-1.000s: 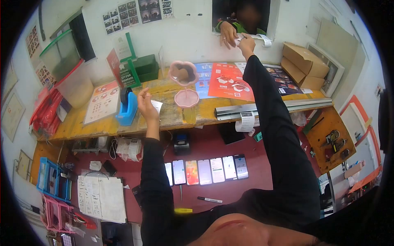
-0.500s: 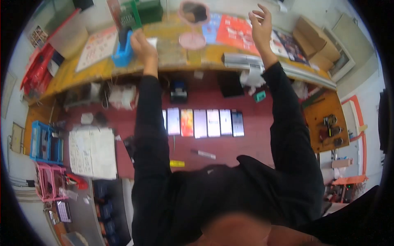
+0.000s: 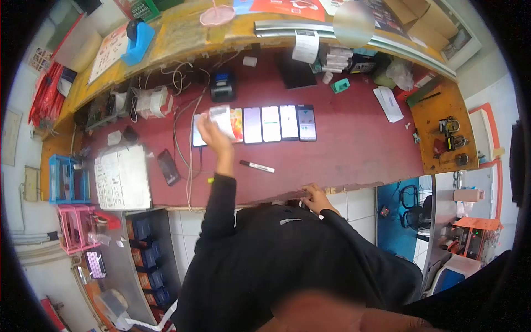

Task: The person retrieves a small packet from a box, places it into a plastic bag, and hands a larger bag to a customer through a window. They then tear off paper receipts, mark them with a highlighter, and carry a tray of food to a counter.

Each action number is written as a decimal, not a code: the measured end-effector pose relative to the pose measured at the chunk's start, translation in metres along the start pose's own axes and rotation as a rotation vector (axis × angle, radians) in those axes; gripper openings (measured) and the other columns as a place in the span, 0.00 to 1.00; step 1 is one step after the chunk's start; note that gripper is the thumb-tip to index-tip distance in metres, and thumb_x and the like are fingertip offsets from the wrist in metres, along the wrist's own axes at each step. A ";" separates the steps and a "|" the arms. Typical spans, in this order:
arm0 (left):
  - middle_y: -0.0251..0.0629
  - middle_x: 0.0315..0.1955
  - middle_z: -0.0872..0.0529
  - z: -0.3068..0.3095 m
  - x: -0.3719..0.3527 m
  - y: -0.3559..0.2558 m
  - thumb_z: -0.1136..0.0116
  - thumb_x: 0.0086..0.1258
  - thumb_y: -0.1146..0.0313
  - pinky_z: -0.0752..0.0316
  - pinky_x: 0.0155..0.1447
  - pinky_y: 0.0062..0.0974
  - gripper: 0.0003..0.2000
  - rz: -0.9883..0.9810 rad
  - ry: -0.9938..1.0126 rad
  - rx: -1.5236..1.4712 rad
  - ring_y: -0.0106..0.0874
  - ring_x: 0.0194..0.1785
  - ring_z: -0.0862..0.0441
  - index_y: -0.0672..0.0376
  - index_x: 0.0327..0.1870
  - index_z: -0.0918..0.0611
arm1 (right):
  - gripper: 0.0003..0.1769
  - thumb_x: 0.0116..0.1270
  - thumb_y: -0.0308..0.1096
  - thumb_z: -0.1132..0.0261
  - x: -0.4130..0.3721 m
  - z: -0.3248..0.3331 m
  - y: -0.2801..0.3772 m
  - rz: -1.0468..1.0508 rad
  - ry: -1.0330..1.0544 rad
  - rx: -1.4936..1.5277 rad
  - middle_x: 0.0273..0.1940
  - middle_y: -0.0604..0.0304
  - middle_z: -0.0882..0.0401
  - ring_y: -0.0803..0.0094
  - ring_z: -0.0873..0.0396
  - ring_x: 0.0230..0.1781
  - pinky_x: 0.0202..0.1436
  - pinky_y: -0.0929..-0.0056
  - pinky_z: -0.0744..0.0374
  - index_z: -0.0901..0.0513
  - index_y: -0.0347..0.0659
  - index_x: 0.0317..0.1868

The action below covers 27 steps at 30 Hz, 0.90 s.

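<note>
My left hand (image 3: 217, 141) is closed on a small white paper slip (image 3: 220, 117) with print on it, above the left part of a row of phones. The slip partly covers a phone with an orange-red screen (image 3: 237, 123). Beside it in the row stand several lit phones, among them a white-screened phone (image 3: 271, 125) and a dark-framed phone (image 3: 307, 123) at the right end. At the front edge of the red table (image 3: 343, 155), my right hand (image 3: 316, 200) rests with loosely bent fingers, holding nothing I can see. A marker pen (image 3: 257, 166) lies between the hands.
A dark phone (image 3: 168, 167) and an open notebook (image 3: 123, 180) lie to the left, near loose cables (image 3: 191, 144). A small black device (image 3: 222, 87) sits behind the row. Along the back runs a raised wooden shelf (image 3: 182, 41) with a blue tape dispenser (image 3: 137, 44).
Both hands have come down from the raised shelf. The left has brought the white slip over the phones; the right has dropped to the table's front edge. The view has shifted too.
</note>
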<state>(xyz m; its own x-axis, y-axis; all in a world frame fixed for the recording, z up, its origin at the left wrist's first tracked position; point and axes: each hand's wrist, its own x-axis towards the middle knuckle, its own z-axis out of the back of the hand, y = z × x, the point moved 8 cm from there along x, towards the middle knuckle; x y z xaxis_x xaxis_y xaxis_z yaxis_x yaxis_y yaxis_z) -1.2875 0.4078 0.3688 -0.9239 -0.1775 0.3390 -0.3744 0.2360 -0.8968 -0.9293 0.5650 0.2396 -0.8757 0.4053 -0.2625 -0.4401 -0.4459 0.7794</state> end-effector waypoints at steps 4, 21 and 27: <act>0.32 0.41 0.18 0.068 -0.113 0.039 0.50 0.72 0.75 0.27 0.51 0.21 0.10 0.439 0.109 0.076 0.23 0.46 0.21 0.67 0.46 0.18 | 0.20 0.59 0.28 0.35 0.021 0.014 -0.003 0.129 0.121 -0.017 0.48 0.49 0.26 0.56 0.21 0.43 0.47 0.60 0.22 0.22 0.46 0.54; 0.51 0.60 0.25 0.370 -0.176 -0.372 0.34 0.51 0.87 0.24 0.32 0.16 0.38 -0.043 -0.003 0.279 0.24 0.36 0.15 0.70 0.68 0.33 | 0.16 0.62 0.28 0.37 -0.136 -0.285 0.239 0.841 0.935 -0.126 0.46 0.53 0.24 0.65 0.21 0.34 0.42 0.68 0.21 0.21 0.43 0.52; 0.51 0.58 0.22 0.517 -0.258 -0.464 0.32 0.49 0.87 0.25 0.34 0.15 0.40 -0.078 -0.137 0.401 0.20 0.33 0.17 0.69 0.69 0.34 | 0.19 0.62 0.36 0.34 -0.320 -0.464 0.285 1.078 1.452 -0.281 0.45 0.51 0.22 0.58 0.19 0.36 0.45 0.63 0.21 0.22 0.48 0.54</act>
<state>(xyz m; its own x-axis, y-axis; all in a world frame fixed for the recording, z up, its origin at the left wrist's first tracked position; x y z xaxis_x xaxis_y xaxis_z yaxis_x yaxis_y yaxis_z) -0.8341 -0.1499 0.5505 -0.8648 -0.3121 0.3933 -0.3570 -0.1687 -0.9188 -0.8667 -0.0622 0.2814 -0.1597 -0.9802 -0.1170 0.4850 -0.1811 0.8556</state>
